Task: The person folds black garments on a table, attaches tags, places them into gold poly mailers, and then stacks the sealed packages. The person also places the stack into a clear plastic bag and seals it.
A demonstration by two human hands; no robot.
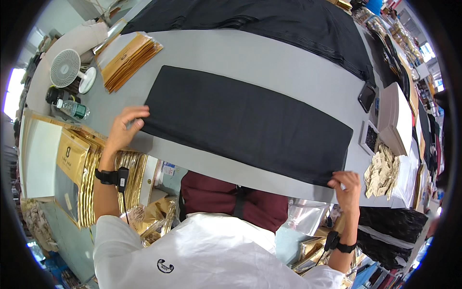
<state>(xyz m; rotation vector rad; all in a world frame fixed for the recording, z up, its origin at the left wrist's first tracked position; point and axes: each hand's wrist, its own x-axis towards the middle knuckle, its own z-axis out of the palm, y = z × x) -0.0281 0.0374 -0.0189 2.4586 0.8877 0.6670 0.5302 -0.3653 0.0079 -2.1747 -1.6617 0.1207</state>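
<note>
A long folded piece of black fabric lies flat on the grey table before me, its folded layers stacked evenly. My left hand is at the fabric's left end, thumb and fingers apart, with the fingertips at its edge. At the near right corner, my right hand has its thumb and fingers closed on the cloth. Beyond the fabric, a large pile of black cloth spreads along the far side of the grey table.
A stack of gold packaging bags, a white fan and a plastic bottle stand at left. Right are a phone, a small box of dark bits and loose tags. Gold bags fill a box lower left.
</note>
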